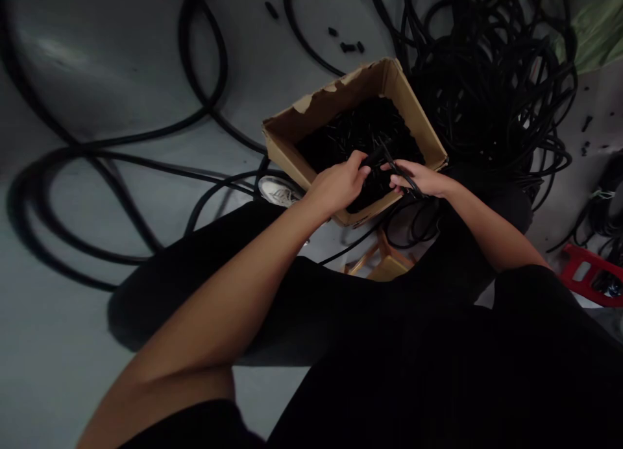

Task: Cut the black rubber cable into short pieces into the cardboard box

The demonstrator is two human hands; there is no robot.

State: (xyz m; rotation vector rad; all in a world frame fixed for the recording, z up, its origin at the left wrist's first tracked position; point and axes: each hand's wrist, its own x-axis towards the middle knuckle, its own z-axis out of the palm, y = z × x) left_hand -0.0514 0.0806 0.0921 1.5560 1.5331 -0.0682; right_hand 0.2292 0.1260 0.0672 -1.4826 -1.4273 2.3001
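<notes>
Over the cardboard box (417, 115), my left hand (341, 180) pinches a black piece (374, 156) while my right hand (416, 176) curls around a slender black item (403, 172) too dark to identify. Small black parts (335, 130) already heap the box, so I seem partway along; this piece is not yet released, and tangled black cable (467, 72) lies alongside.

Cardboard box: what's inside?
A heap of black pieces, too dark to identify. The left hand and right hand hide part of it; the heap covers the bottom of the box.
</notes>
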